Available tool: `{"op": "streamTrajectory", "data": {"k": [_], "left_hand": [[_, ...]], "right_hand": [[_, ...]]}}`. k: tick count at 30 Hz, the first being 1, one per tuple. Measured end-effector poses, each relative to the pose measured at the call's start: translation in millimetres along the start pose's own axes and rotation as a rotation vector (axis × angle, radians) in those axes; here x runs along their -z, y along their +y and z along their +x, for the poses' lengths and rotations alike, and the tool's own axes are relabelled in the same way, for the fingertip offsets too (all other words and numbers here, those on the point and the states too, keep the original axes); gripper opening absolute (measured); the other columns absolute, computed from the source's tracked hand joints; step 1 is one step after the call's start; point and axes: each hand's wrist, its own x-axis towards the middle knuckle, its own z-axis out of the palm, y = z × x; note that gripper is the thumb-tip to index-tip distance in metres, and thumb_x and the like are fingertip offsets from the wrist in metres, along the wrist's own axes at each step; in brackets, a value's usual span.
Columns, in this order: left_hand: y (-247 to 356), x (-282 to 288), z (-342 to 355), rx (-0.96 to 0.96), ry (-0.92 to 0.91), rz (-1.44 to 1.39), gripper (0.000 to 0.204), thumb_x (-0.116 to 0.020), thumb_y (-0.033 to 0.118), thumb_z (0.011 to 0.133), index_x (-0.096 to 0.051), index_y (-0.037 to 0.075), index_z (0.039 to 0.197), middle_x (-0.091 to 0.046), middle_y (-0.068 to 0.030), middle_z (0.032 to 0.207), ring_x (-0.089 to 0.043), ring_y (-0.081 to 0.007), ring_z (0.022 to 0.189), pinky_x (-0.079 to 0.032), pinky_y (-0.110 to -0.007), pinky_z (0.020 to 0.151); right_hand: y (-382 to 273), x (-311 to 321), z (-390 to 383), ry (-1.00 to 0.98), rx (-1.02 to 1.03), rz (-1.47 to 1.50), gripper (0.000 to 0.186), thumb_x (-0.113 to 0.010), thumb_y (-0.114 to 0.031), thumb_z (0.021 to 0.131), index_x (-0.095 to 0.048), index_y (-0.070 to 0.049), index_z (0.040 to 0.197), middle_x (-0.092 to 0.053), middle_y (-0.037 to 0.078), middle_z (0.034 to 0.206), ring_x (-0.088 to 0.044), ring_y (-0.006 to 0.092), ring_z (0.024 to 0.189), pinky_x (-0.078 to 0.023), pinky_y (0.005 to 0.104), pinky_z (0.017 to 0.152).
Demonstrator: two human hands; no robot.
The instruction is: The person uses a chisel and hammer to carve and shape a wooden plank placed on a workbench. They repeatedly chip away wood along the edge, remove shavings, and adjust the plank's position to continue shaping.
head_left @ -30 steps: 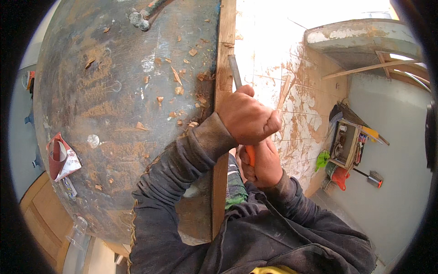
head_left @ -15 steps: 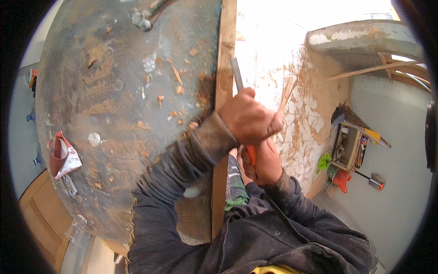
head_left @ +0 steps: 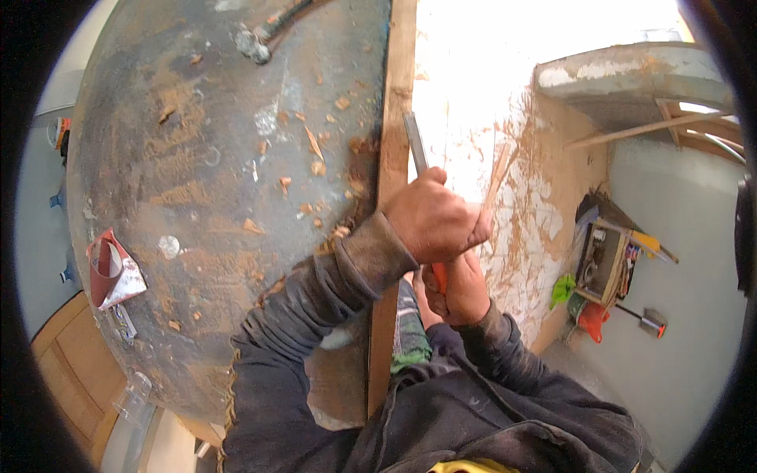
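While the right hand (head_left: 457, 292) curls its fingers tightly around the orange handle (head_left: 439, 277) of a chisel (head_left: 418, 146), the left hand (head_left: 435, 217), just ahead, wraps its fingers, pressed together, around the tool. The chisel's flat metal end juts forward from the left fist, its tip at the right edge of a long wooden board (head_left: 398, 79); contact is unclear. Leftward, wood shavings (head_left: 314, 144) litter a stained grey table (head_left: 225, 169), a hammer (head_left: 254, 47) lying toward its far end.
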Motion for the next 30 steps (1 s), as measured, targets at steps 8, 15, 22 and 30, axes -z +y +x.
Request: {"op": "streamTrajectory", "data": {"k": [8, 15, 22, 30], "left_hand": [[-7.0, -2.8, -0.4, -0.098, 0.006, 0.069, 0.037, -0.055, 0.028, 0.095, -0.06, 0.014, 0.06, -0.062, -0.0076, 0.055, -0.063, -0.0254, 0.051, -0.049, -0.039, 0.072], [-5.6, 2.3, 1.7, -0.098, 0.028, -0.017, 0.036, -0.057, 0.028, 0.093, -0.059, 0.014, 0.06, -0.061, -0.0084, 0.055, -0.062, -0.0256, 0.051, -0.047, -0.039, 0.067], [16.8, -1.4, -3.0, 0.056, 0.025, -0.094, 0.041, -0.055, 0.028, 0.096, -0.059, 0.011, 0.058, -0.061, -0.0122, 0.055, -0.062, -0.0305, 0.05, -0.046, -0.041, 0.069], [-0.8, 4.2, -0.1, 0.074, 0.068, -0.07, 0.045, -0.05, 0.03, 0.099, -0.06, 0.012, 0.059, -0.062, -0.0129, 0.058, -0.062, -0.0317, 0.053, -0.047, -0.042, 0.068]], "right_hand": [[-19.0, -0.7, 25.6, 0.218, 0.47, -0.24, 0.026, -0.052, -0.037, 0.104, -0.053, -0.011, 0.103, -0.055, 0.004, 0.072, -0.048, 0.0125, 0.047, -0.034, 0.0246, 0.038], [-39.1, 10.8, 2.4, -0.117, -0.382, 0.84, 0.024, -0.057, -0.014, 0.097, -0.055, -0.008, 0.12, -0.056, 0.002, 0.079, -0.052, 0.012, 0.055, -0.039, 0.0244, 0.044], [-40.4, 8.1, -0.7, 0.104, -0.175, 0.312, 0.026, -0.06, -0.011, 0.094, -0.056, -0.006, 0.119, -0.056, 0.008, 0.084, -0.057, 0.0262, 0.09, -0.048, 0.0374, 0.075], [-29.3, 7.3, 5.2, 0.005, 0.347, -0.422, 0.042, -0.062, -0.007, 0.084, -0.055, 0.001, 0.125, -0.056, 0.02, 0.118, -0.053, 0.0419, 0.104, -0.045, 0.0495, 0.093]]}}
